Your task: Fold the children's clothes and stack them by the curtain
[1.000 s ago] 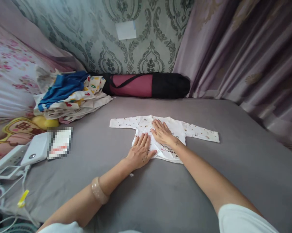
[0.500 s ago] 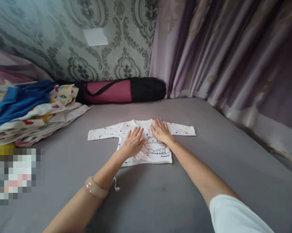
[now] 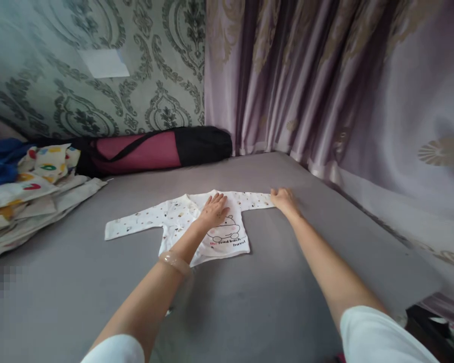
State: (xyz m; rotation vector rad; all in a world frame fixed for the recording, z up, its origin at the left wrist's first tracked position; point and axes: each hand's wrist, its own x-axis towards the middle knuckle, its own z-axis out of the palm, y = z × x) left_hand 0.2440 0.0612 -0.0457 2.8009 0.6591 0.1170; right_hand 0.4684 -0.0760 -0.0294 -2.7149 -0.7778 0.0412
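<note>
Blue cloth [image 3: 2, 164] and printed clothes [image 3: 47, 194]: both are lying heaped at the left edge of the frame, well apart from the hands.
Near sleeve [image 3: 136, 222]: stretching out flat left of centre, untouched.
Maroon-and-black bag [image 3: 143, 151]: resting behind, upper left of centre.
White shirt [image 3: 227, 237]: lying spread face up on the grey sheet [image 3: 287, 287] at mid-frame, its body running below the left palm and its hem pointing down the frame.
Left hand [image 3: 213, 209]: pressing flat on the upper chest, fingers extended and gripping nothing; it is now covering the part right of the neckline, where half a second ago it was covering the speckled front.
Far sleeve [image 3: 255, 200]: running straight from the shoulder to the right hand.
Right hand [image 3: 284, 201]: now curling over the cuff instead of lying on the shoulder, so the work seems to be shifting from chest to sleeve; whether it is pinching fabric, I cannot tell.
Curtain [image 3: 272, 75]: hanging at upper right.
</note>
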